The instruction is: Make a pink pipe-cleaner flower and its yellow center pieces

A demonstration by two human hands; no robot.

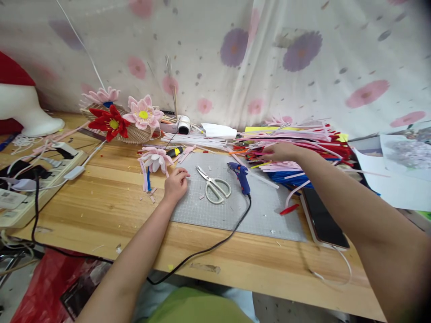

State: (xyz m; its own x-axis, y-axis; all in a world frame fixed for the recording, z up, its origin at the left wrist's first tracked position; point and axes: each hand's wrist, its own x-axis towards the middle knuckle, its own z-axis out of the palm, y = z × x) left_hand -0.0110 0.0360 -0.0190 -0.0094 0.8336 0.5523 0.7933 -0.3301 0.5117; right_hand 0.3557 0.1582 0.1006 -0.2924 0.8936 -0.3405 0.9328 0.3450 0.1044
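Observation:
My left hand point(177, 184) rests at the left edge of the grey cutting mat point(188, 211), its fingers loosely bent and slightly apart, with nothing visible in them. Just behind it lies a pink and white pipe-cleaner flower point(155, 159) with a blue strip. My right hand point(283, 152) reaches into a pile of pipe cleaners point(303, 139), fingertips pinched at the ends of pink and orange ones; the exact grip is partly hidden. Between my hands lie scissors point(215, 185) with pale handles, slightly open, and a blue glue gun point(240, 176) with a black cord.
Finished red point(112, 123) and pink flowers point(143, 112) stand at the back left. A power strip point(43, 188) with cables sits at the left edge. A phone point(325, 220) lies under my right forearm, with white papers point(393, 170) beyond. A yellow-black cutter point(175, 151) lies behind the mat.

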